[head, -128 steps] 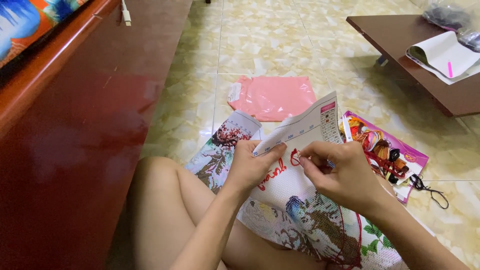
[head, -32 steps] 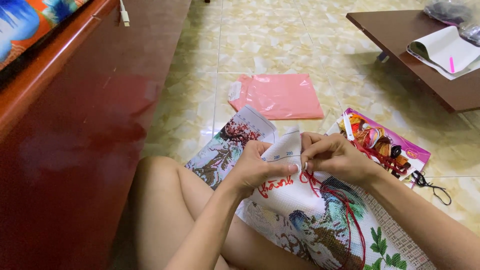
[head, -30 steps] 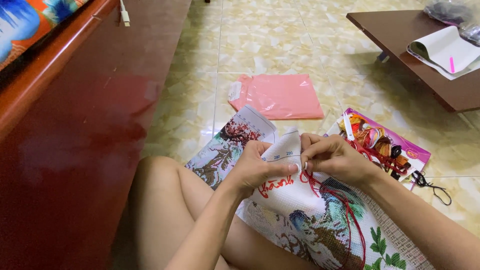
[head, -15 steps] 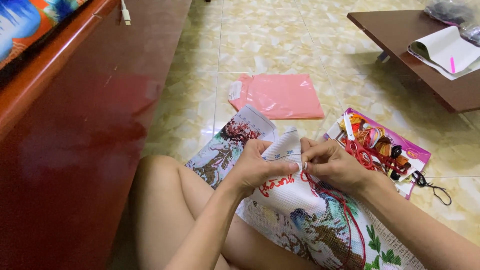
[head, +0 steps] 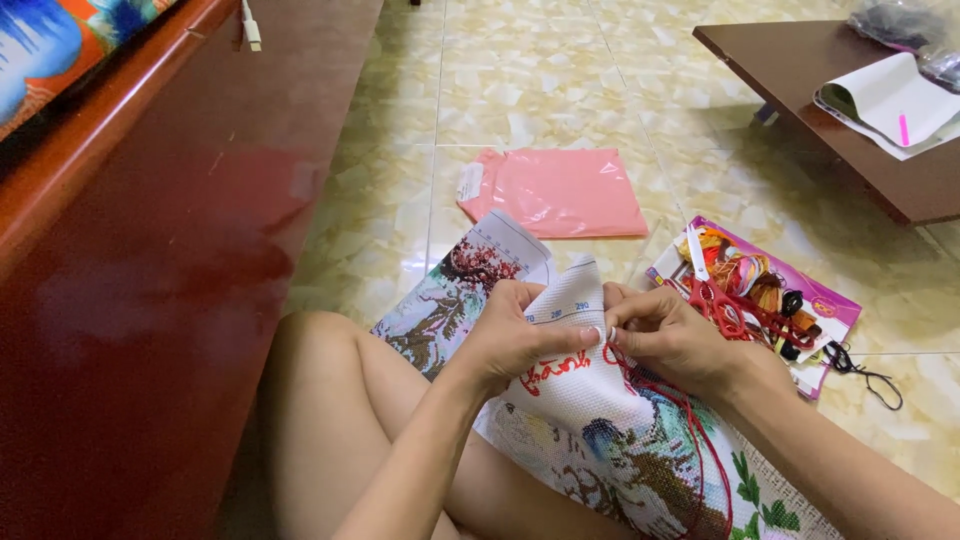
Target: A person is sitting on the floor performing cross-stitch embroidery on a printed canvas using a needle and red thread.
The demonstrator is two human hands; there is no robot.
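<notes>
Yellow marbled floor tiles are filling the head view, with a dark red cabinet (head: 150, 300) running down the left of the frame and a low brown table (head: 850, 110) sitting at the upper right. Centre frame, the left hand (head: 515, 340) is pinching a folded edge of the canvas (head: 600, 420), its fingers closed on the cloth, while the right hand (head: 670, 340) is closing narrowly at the same spot, seemingly on a needle too small to make out, with red thread (head: 690, 430) trailing down from it. Much of the canvas is already showing stitched tree, leaves and red lettering; bare white patches are remaining near the fold. A pink bag (head: 560, 190) is lying above, and a thread kit (head: 760, 295) with scissors is sitting at right.
</notes>
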